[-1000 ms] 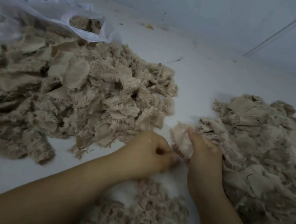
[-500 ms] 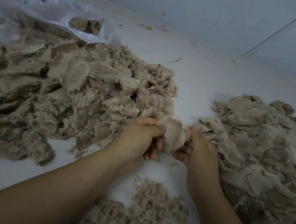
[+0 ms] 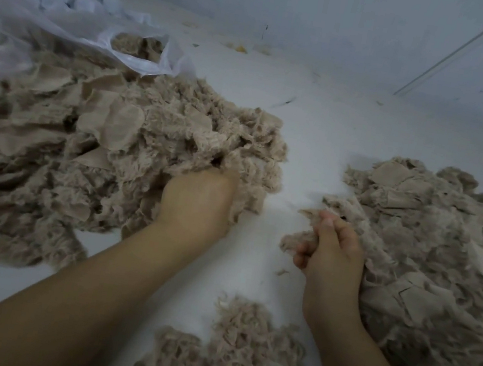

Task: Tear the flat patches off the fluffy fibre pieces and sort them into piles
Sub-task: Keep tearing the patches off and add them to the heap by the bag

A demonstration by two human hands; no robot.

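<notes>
A big heap of beige fluffy fibre pieces with flat patches (image 3: 107,142) fills the left of the white surface. My left hand (image 3: 199,201) reaches into its right edge, fingers buried among the pieces and hidden. My right hand (image 3: 331,247) grips a small fluffy fibre piece (image 3: 297,239) with a flat bit sticking up above the thumb. It hovers beside a second heap (image 3: 434,238) on the right. A small pile of curly fluff (image 3: 234,359) lies between my forearms near the front.
A translucent plastic bag (image 3: 69,25) with more fibre inside lies at the back left, its mouth facing the big heap. A pale wall rises behind. Bare white surface (image 3: 310,137) runs between the two heaps.
My hands have parted. The left one moved from the shared piece to the left heap's edge. The right one drew back toward the right heap, still holding a piece.
</notes>
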